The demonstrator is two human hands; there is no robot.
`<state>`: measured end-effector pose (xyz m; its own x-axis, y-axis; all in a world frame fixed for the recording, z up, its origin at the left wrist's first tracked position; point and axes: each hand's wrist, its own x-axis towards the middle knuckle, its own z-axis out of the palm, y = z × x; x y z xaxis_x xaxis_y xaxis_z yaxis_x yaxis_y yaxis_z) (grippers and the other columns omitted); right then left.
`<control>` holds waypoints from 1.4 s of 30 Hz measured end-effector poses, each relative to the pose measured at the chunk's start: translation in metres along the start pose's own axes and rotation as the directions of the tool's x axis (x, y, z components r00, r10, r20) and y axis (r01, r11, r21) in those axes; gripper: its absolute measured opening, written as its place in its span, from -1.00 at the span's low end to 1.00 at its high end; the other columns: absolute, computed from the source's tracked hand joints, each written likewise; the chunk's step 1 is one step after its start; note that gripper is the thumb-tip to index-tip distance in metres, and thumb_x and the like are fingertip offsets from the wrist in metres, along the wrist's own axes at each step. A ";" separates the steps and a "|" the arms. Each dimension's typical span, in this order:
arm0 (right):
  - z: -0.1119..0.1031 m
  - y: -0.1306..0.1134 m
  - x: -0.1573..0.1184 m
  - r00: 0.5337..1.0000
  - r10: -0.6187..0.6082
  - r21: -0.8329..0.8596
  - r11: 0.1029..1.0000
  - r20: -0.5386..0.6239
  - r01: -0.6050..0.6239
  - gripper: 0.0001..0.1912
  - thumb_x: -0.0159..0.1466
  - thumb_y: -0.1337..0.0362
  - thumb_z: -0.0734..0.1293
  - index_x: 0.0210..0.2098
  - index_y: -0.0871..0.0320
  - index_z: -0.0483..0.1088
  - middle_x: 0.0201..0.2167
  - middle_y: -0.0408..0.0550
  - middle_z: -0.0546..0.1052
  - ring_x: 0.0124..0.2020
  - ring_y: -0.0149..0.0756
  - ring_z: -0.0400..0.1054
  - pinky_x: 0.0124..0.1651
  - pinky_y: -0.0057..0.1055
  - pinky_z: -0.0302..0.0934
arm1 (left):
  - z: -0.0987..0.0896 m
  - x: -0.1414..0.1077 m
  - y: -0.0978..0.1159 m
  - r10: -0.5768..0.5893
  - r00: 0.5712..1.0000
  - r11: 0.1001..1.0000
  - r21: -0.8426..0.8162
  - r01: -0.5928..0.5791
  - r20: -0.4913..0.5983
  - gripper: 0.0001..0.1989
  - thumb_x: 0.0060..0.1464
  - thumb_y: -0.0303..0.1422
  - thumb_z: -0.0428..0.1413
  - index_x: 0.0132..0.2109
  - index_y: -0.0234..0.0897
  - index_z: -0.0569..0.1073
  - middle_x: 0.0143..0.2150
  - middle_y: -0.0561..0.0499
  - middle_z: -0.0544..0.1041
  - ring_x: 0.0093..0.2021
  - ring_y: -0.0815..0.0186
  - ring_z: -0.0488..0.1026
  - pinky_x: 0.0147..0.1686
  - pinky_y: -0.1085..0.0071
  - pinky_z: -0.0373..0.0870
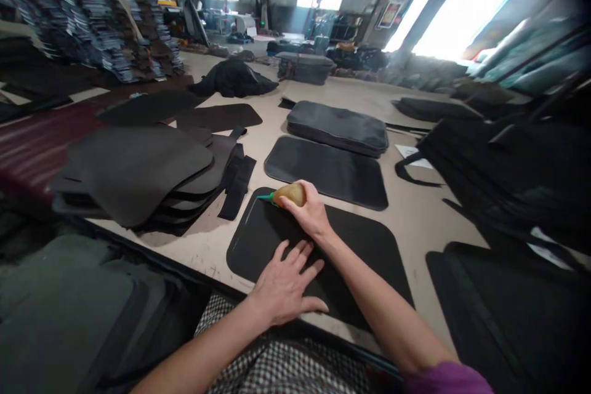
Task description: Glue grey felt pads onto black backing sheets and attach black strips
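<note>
A dark panel with rounded corners [355, 252] lies flat at the near edge of the table. My right hand [311, 209] is wrapped round a yellowish squeeze bottle [290, 195], whose green nozzle points left and is at the panel's upper left corner. A thin pale line runs along the panel's left edge. Spread flat on the panel's lower part, my left hand [286, 283] has its fingers apart and holds nothing. Just beyond the panel lies another dark panel [325, 171].
Behind are stacked dark panels [337, 126]. A pile of dark sheets [138, 166] and black strips [237, 188] lie left. A black bag [503, 166] and more dark pieces [521, 314] are at right. Tall stacks [106, 34] stand back left.
</note>
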<state>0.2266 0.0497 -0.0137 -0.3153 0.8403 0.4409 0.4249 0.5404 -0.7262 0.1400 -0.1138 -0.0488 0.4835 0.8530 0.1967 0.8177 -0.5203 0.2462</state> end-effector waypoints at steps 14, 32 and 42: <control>-0.123 0.050 -0.023 0.983 0.128 -0.156 0.977 -0.131 -0.148 -0.45 0.20 -0.07 0.40 0.03 0.16 0.38 -0.04 0.06 0.51 -0.04 -0.05 0.41 0.09 -0.12 0.28 | 0.009 0.005 0.000 0.021 1.000 0.995 0.102 -0.023 0.013 -0.23 0.28 0.22 -0.15 0.46 -0.08 0.16 0.53 -0.19 0.05 0.51 0.02 0.00 0.38 -0.13 0.04; -0.272 0.090 -0.122 0.835 0.363 -0.254 0.835 -0.413 -0.489 -0.49 0.14 -0.05 0.41 -0.04 0.13 0.44 -0.18 -0.03 0.54 -0.18 -0.10 0.42 -0.09 -0.22 0.31 | 0.018 0.005 -0.002 0.069 0.997 0.969 0.237 -0.074 0.028 -0.29 0.31 0.15 -0.09 0.47 -0.01 0.13 0.54 -0.14 0.01 0.50 0.00 0.02 0.36 -0.15 0.05; -0.311 0.049 -0.176 0.809 0.560 -0.077 0.811 -0.178 -0.579 -0.52 0.14 -0.03 0.45 -0.06 0.12 0.48 -0.23 -0.03 0.56 -0.38 -0.21 0.40 -0.47 -0.38 0.30 | 0.017 0.005 0.000 0.075 0.997 0.969 0.233 -0.079 0.030 -0.28 0.31 0.14 -0.10 0.45 -0.09 0.19 0.53 -0.17 0.04 0.51 -0.01 0.01 0.37 -0.16 0.02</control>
<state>0.5667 -0.0590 0.0376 0.1344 0.9900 0.0437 0.5931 -0.0451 -0.8039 0.1481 -0.1090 -0.0635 0.5521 0.8127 0.1864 0.8270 -0.5623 0.0018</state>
